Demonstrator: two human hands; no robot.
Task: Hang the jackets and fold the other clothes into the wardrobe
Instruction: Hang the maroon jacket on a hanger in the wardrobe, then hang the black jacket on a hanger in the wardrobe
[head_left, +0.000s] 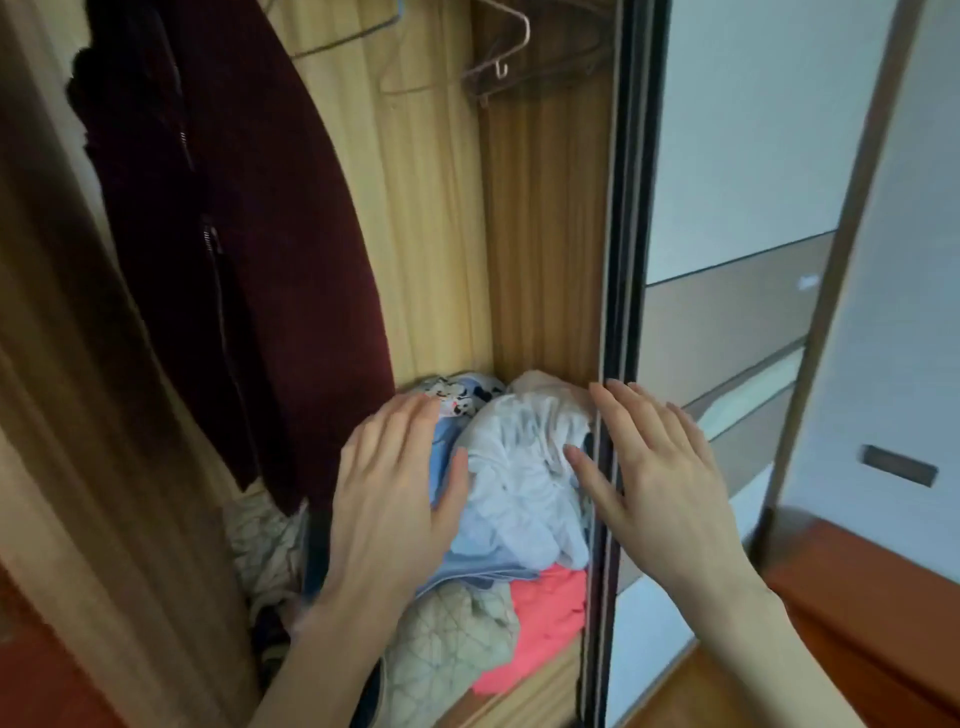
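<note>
A pile of folded clothes lies on the wardrobe floor, topped by a crumpled white garment over a light blue one. My left hand lies flat with straight fingers on the left side of that bundle. My right hand is spread open at its right side, in front of the door frame, its thumb touching the white cloth. A dark maroon jacket with a zipper hangs at the left of the wardrobe. Under the bundle lie a coral garment and a pale quilted one.
Bare wire hangers hang at the top right of the wardrobe. The sliding door's dark frame runs down just right of the pile, with a mirrored panel beyond. A patterned cloth sits behind the pile.
</note>
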